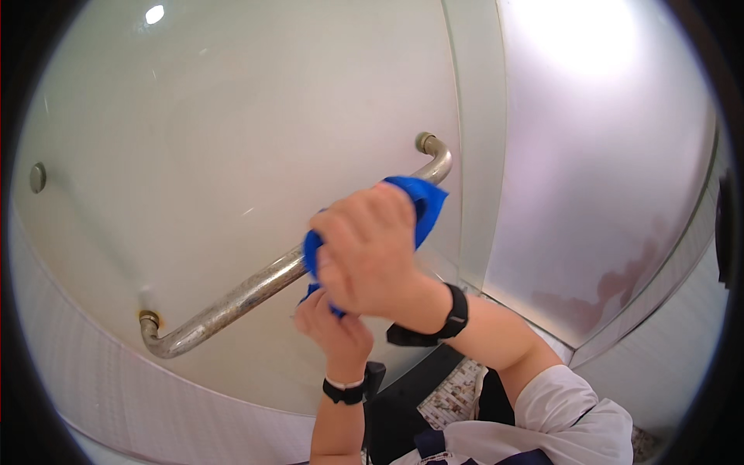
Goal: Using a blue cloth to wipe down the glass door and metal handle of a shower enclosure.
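Note:
A long metal bar handle (240, 301), stained and bent at both ends, runs slantwise across a pale glossy door panel (256, 116). My right hand (368, 248) is wrapped round a blue cloth (428, 203), closing it over the upper middle of the bar. Just below, my left hand (335, 329) has its fingers closed on a lower part of the same cloth, close under the bar. Some of the cloth and the bar beneath it is hidden by my hands. My right hand looks slightly blurred.
Brownish stains ring the bar's lower mount (149, 318). A small round metal knob (38, 177) sits at the far left of the panel. On the right stands a frosted panel (589, 170) with a blurry reflection. Patterned flooring (453, 394) shows below my arms.

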The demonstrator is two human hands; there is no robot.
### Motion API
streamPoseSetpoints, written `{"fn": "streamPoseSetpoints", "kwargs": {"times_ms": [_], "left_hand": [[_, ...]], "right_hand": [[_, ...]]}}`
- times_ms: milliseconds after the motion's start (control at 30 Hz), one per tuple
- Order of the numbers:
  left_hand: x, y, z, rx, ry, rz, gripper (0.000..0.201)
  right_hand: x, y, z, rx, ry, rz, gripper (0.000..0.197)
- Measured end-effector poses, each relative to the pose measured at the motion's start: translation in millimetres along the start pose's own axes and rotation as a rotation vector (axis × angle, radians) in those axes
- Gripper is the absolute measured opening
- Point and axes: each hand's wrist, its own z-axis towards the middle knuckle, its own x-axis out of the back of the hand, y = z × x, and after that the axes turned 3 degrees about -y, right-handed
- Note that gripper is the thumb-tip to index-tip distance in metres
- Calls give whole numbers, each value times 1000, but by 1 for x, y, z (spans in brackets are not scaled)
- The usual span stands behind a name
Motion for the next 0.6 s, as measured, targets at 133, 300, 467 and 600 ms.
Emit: {"fn": "streamPoseSetpoints", "kwargs": {"times_ms": [133, 300, 467, 600], "left_hand": [[35, 6, -24, 124, 436, 97, 20], [105, 9, -2, 123, 652, 527, 25], [133, 15, 51, 5, 613, 872, 22], [130, 36, 80, -103, 298, 669, 22]], "right_hand": [[-23, -52, 5, 19, -81, 55, 24], [-33, -84, 12, 102, -139, 151, 22], [-35, -72, 16, 147, 33, 250, 21], [-25, -54, 18, 145, -25, 234, 18]]}}
